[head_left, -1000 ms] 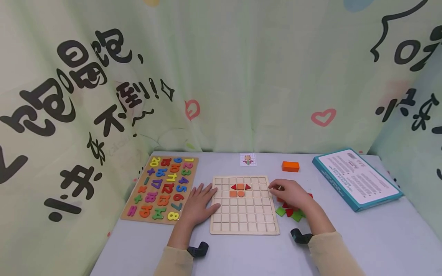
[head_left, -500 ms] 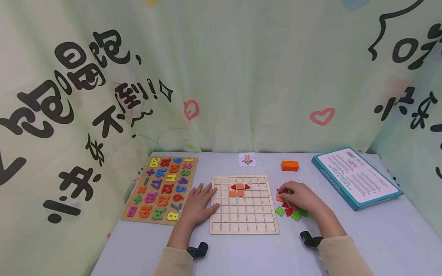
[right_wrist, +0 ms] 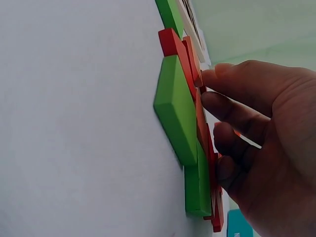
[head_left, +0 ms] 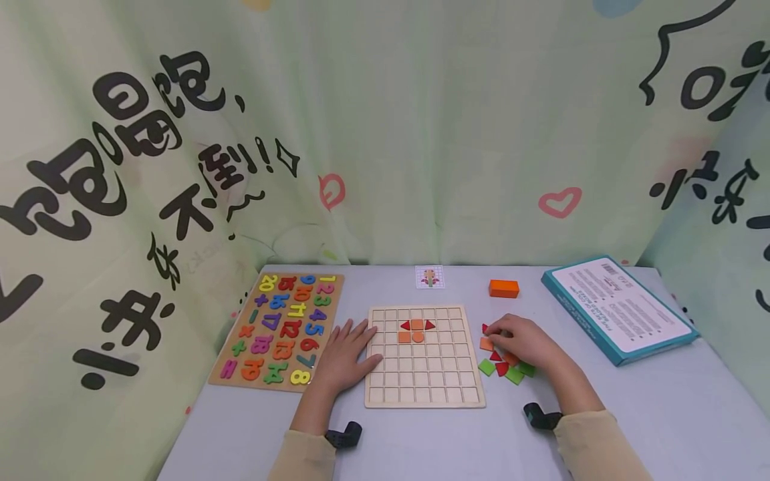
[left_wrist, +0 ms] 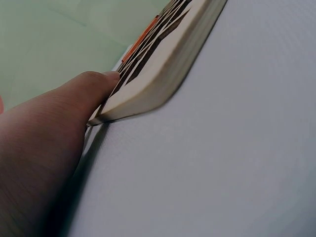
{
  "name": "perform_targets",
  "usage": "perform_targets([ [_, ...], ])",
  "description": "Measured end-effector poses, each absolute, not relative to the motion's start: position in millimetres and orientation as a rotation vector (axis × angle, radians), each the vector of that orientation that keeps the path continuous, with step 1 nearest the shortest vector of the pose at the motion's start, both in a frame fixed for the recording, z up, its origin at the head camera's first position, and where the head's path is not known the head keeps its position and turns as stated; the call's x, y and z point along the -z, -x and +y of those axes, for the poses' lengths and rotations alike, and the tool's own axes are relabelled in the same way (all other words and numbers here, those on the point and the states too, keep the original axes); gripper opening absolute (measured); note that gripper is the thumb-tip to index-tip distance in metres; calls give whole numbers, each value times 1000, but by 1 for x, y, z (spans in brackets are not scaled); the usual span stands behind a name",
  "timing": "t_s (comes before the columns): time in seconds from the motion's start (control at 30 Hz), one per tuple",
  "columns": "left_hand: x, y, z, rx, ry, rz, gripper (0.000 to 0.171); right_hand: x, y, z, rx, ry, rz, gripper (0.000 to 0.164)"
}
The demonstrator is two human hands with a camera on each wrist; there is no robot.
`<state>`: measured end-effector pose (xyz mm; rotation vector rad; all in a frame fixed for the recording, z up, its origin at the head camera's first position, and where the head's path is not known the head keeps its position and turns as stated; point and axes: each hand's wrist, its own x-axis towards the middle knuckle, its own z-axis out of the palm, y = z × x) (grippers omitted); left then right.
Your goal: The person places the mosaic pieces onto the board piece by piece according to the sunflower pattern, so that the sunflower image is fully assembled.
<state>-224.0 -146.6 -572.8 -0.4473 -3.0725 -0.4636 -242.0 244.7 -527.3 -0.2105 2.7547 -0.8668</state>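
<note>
A wooden grid board (head_left: 421, 384) lies on the table. On it sit two red triangles (head_left: 430, 325), two orange squares (head_left: 404, 337) and an orange round piece (head_left: 418, 337). My left hand (head_left: 343, 357) lies flat with spread fingers at the board's left edge; its thumb touches the board's corner in the left wrist view. To the right of the board, my right hand (head_left: 523, 341) reaches over a loose pile with green squares (head_left: 487, 367), red triangles (head_left: 502, 369) and an orange square (head_left: 486, 343). Its loosely bent fingertips touch the pile, and no piece shows clearly between them.
A number board (head_left: 277, 334) with coloured digits lies to the left. At the back stand a small pattern card (head_left: 430, 276) and an orange block (head_left: 504, 288). A teal-edged box (head_left: 619, 310) lies at the back right.
My right hand has moved from the board's right edge rightward, back over the loose pieces, uncovering a few of them. The left hand has stayed in place.
</note>
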Motion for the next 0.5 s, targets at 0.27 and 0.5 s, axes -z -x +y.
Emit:
perform_targets([
  [0.27, 573, 224, -147, 471, 446, -3071, 69, 531, 243, 242, 846, 204, 2750, 29],
  [0.5, 574, 225, -147, 454, 456, -3066, 69, 531, 242, 238, 836, 203, 2747, 25],
])
